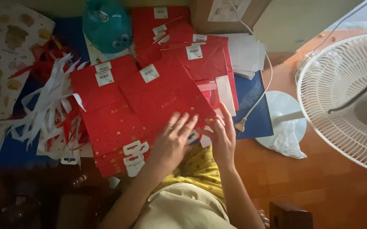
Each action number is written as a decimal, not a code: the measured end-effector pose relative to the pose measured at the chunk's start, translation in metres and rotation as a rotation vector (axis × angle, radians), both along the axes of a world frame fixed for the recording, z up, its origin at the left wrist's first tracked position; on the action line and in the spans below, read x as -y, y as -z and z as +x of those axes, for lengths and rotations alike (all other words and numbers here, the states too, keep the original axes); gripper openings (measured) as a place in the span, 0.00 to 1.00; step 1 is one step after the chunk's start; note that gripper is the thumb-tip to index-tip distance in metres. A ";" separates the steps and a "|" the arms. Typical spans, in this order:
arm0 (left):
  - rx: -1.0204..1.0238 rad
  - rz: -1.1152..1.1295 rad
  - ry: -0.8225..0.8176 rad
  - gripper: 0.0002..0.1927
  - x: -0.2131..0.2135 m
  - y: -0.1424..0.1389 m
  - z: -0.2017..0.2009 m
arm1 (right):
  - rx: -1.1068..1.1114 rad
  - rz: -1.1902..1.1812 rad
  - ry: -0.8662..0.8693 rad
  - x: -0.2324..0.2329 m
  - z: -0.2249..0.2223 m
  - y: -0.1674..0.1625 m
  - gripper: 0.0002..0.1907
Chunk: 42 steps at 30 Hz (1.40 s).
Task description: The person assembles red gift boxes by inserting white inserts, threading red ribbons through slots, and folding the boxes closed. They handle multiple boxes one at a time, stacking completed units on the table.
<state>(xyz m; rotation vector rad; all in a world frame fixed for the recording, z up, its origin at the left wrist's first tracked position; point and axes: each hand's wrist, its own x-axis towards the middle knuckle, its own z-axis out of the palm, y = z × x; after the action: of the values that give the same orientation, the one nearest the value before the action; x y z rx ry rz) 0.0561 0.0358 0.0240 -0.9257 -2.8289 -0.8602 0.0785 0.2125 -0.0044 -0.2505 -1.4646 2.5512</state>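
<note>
From the head view, my left hand (173,138) lies flat, fingers (182,123) spread open, on the stack of flat red paper gift bags with gold print (149,106). My right hand (223,138) rests at the stack's near corner, fingers loosely curled, perhaps pinching an edge; blur hides it. Light, stiff, slippery card: best taken by its edges. White paper strips (48,106) lie left of my fingers, a white fan (344,97) right.

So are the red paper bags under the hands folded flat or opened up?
Folded flat. The red paper bags lie in overlapping layers, white handles tucked at their edges, with the left hand and right hand on top.
</note>
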 end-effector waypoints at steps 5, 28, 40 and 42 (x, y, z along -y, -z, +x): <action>0.152 -0.057 -0.150 0.30 0.022 0.024 -0.014 | -0.071 0.170 0.051 0.005 0.001 0.012 0.28; 0.017 0.024 -0.027 0.32 0.039 0.017 -0.022 | -0.046 0.253 0.068 -0.001 -0.004 0.018 0.16; -0.329 0.149 -0.191 0.10 0.020 -0.055 -0.027 | -0.365 1.564 -0.294 0.021 -0.027 -0.044 0.06; -0.396 0.139 -0.193 0.10 0.017 -0.082 -0.029 | -0.251 1.662 -0.525 0.023 -0.052 -0.044 0.05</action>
<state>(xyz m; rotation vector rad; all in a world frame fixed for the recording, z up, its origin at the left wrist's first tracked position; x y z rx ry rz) 0.0272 0.0186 0.1056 -0.6990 -2.4369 -0.7424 0.0267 0.1892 0.0395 0.7109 -3.0251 0.6995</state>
